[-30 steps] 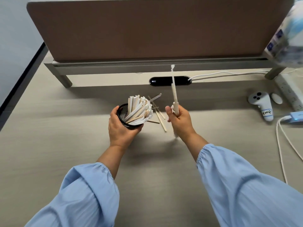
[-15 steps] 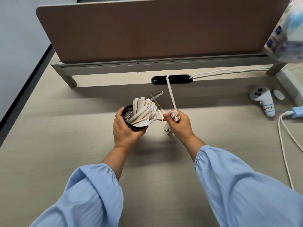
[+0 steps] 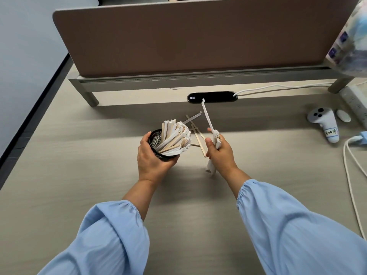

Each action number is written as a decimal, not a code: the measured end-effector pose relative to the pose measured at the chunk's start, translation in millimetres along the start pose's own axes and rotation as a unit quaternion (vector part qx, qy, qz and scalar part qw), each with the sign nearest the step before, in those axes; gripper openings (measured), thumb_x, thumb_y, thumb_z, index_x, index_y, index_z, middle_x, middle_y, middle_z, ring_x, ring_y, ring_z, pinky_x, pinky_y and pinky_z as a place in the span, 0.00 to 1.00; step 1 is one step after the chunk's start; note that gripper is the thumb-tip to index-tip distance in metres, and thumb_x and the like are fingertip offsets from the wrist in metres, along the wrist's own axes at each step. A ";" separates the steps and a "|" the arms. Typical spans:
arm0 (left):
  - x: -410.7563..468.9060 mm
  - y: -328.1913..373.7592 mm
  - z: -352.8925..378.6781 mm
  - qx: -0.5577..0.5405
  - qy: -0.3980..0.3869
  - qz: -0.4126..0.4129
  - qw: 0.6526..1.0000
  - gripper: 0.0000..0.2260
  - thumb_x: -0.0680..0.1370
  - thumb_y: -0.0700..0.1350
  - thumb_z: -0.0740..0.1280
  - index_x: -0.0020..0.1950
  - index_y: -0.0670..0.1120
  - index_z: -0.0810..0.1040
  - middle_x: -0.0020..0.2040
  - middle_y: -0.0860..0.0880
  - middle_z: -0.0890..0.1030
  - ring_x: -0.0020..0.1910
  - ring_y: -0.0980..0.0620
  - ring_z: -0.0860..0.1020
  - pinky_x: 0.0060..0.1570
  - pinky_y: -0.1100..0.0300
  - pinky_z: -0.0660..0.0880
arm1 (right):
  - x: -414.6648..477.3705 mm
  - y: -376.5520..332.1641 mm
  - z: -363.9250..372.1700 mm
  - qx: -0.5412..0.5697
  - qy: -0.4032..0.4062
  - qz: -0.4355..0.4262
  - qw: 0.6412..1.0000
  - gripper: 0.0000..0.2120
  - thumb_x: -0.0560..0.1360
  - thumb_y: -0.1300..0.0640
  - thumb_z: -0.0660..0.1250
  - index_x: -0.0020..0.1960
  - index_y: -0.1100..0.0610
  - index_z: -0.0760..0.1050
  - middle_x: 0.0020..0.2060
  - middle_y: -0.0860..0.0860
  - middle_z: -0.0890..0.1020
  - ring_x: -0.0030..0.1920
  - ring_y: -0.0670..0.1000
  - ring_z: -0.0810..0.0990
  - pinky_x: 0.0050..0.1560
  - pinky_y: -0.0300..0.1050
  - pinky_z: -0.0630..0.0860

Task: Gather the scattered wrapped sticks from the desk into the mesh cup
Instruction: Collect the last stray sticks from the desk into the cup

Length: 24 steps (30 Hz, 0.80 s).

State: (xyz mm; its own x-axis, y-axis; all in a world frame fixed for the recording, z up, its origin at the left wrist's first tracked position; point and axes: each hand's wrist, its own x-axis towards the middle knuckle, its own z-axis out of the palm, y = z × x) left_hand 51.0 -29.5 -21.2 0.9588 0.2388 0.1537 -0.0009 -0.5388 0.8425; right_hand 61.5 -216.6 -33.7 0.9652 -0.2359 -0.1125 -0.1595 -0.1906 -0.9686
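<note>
The left hand (image 3: 152,159) is gripping the black mesh cup (image 3: 158,144), fingers wrapped round its wall, tilting its mouth to the right. The cup is packed with wrapped sticks (image 3: 174,136) fanning out toward the right. The right hand (image 3: 219,153) is clenching a small bunch of sticks (image 3: 215,138), just right of the cup; one long stick (image 3: 207,116) is poking up and away from the fist, and the lower ends are hanging below it above the desk (image 3: 79,155). A few loose sticks (image 3: 195,129) are lying crossed on the desk between the hands, just beyond them. Far right, a white controller (image 3: 325,124) is lying beside a cable (image 3: 351,185).
</note>
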 end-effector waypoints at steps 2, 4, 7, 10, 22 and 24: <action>1.2 0.2 0.0 -0.003 -0.002 0.000 1.000 0.45 0.55 0.60 0.73 0.66 0.44 0.63 0.60 0.44 0.74 0.59 0.44 0.73 0.61 0.45 0.71 | 0.7 1.3 -0.4 -0.008 0.001 -0.003 1.000 0.22 0.78 0.55 0.62 0.71 0.49 0.66 0.45 0.50 0.76 0.35 0.41 0.76 0.42 0.36 0.77; 2.6 0.4 0.1 -0.005 -0.003 0.001 1.000 0.45 0.55 0.60 0.73 0.66 0.44 0.63 0.60 0.44 0.74 0.60 0.44 0.73 0.61 0.45 0.71 | 1.7 1.5 -1.5 -0.017 0.000 -0.012 1.000 0.23 0.78 0.54 0.62 0.72 0.46 0.64 0.47 0.47 0.76 0.41 0.47 0.73 0.52 0.47 0.76; 3.4 1.2 0.1 -0.006 -0.002 0.003 1.000 0.45 0.55 0.60 0.73 0.66 0.45 0.63 0.60 0.45 0.74 0.60 0.44 0.73 0.61 0.45 0.71 | 3.3 -0.4 -5.2 -0.041 -0.001 -0.011 0.999 0.16 0.79 0.55 0.61 0.66 0.50 0.72 0.35 0.40 0.74 0.34 0.37 0.72 0.44 0.35 0.74; 3.2 2.4 0.6 -0.008 -0.001 0.002 1.000 0.44 0.55 0.60 0.72 0.66 0.45 0.63 0.60 0.44 0.75 0.59 0.44 0.73 0.61 0.45 0.71 | 3.0 -6.5 -7.3 -0.060 -0.001 -0.016 0.998 0.09 0.79 0.54 0.61 0.40 0.48 0.73 0.27 0.46 0.75 0.26 0.36 0.73 0.31 0.28 0.67; 11.0 3.0 2.6 -0.012 0.000 0.008 1.000 0.44 0.55 0.59 0.73 0.66 0.44 0.63 0.60 0.45 0.75 0.59 0.45 0.74 0.60 0.45 0.71 | 5.0 -12.5 -7.9 -0.111 -0.028 0.013 0.993 0.09 0.77 0.55 0.63 0.44 0.59 0.78 0.28 0.53 0.75 0.30 0.44 0.74 0.35 0.38 0.69; 11.9 2.2 2.6 -0.011 0.000 0.008 1.000 0.44 0.55 0.60 0.73 0.66 0.44 0.63 0.60 0.45 0.75 0.59 0.45 0.74 0.60 0.45 0.71 | 5.0 -13.7 -7.5 -0.091 -0.039 0.018 0.995 0.06 0.78 0.56 0.62 0.50 0.46 0.73 0.27 0.49 0.75 0.25 0.41 0.74 0.33 0.30 0.71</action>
State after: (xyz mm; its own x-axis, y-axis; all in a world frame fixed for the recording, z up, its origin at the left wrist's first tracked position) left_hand 63.2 -30.0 -18.8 0.9584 0.2305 0.1685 -0.0234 -0.5248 0.8509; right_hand 67.0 -222.3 -19.3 0.9704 -0.1717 -0.1695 -0.2214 -0.3548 -0.9083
